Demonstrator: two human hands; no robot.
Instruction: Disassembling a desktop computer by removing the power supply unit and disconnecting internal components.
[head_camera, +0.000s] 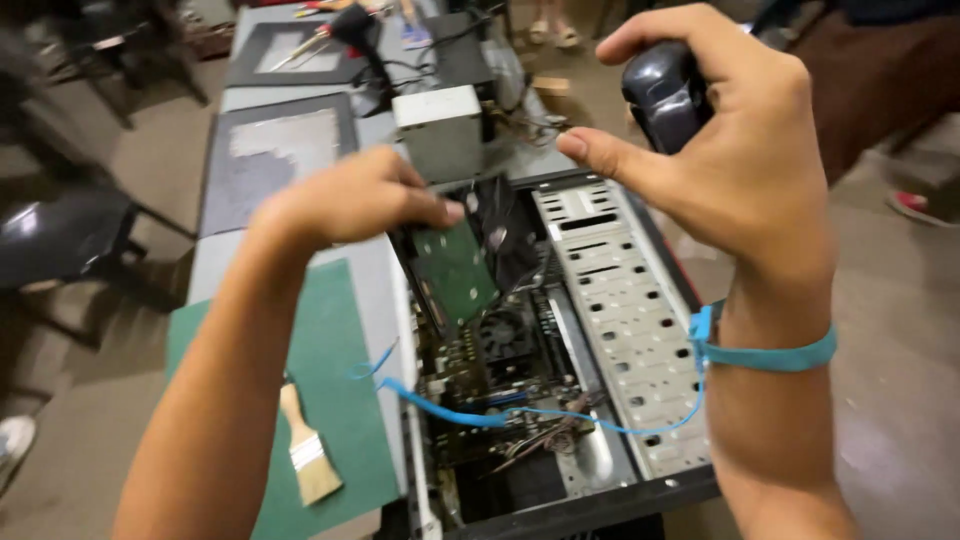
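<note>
While the left hand (350, 200) pinches a green circuit board (455, 272), the right hand (740, 150) grips, seemingly, a dark blower (665, 95).

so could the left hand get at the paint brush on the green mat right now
Probably not at once: the left hand is gripping a green circuit board over the open computer case. The paint brush itself lies uncovered.

My long grey table (385, 275) holds an open computer case (625, 300) on its side. Next to the case lies a green mat (330, 380), and a small paintbrush (308, 450) rests on it. Farther back sit a grey metal box (437, 130) and two dark mats (275, 160).
</note>
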